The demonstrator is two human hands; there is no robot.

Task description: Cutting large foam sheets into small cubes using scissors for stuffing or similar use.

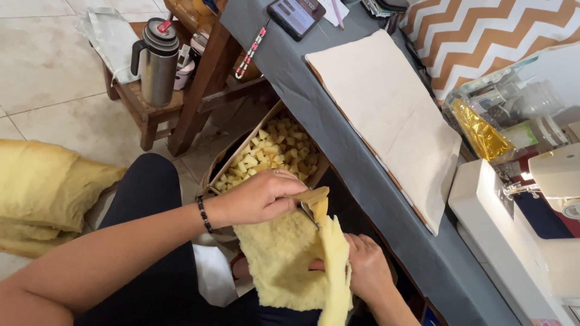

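Left hand (260,198) closed on metal scissors (308,211), cutting pale yellow fleecy fabric piece (284,259); right hand (365,268) gripped fabric's lower edge. Cardboard box of yellow foam cubes (269,154) just behind.

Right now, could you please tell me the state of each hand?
Left hand: closed around scissors, at the top edge of the yellow fleece.
Right hand: closed on the fleece, gripping it from below.
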